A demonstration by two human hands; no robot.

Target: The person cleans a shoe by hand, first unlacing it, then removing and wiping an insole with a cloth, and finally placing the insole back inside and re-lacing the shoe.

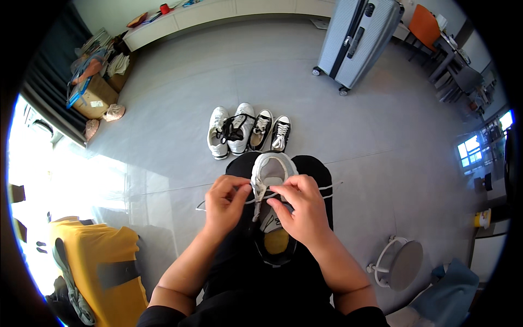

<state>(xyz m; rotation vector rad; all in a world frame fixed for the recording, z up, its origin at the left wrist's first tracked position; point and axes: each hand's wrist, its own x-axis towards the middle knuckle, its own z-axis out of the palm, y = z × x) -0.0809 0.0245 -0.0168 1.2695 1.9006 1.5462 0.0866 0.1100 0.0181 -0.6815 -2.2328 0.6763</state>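
Note:
A white and grey sneaker [266, 156] rests on my black-trousered lap, toe pointing away and its yellow insole [276, 241] showing nearest me. A thin white shoelace [327, 195] crosses it, with loose ends out to both sides. At the sneaker's left lacing edge, my left hand [224, 203] is closed, thumb and forefinger pinching the lace. My right hand [303, 210] is curled over the right side, with the lace between its thumb and forefinger. The fingertips partly hide the eyelets.
Ahead on the grey tiles stand white sneakers [217, 122] and black-and-white canvas shoes [281, 131]. Beyond them is a silver suitcase [357, 43]. A round stool [406, 265] stands at right, yellow cloth [95, 256] at left, and a cardboard box [97, 99] far left.

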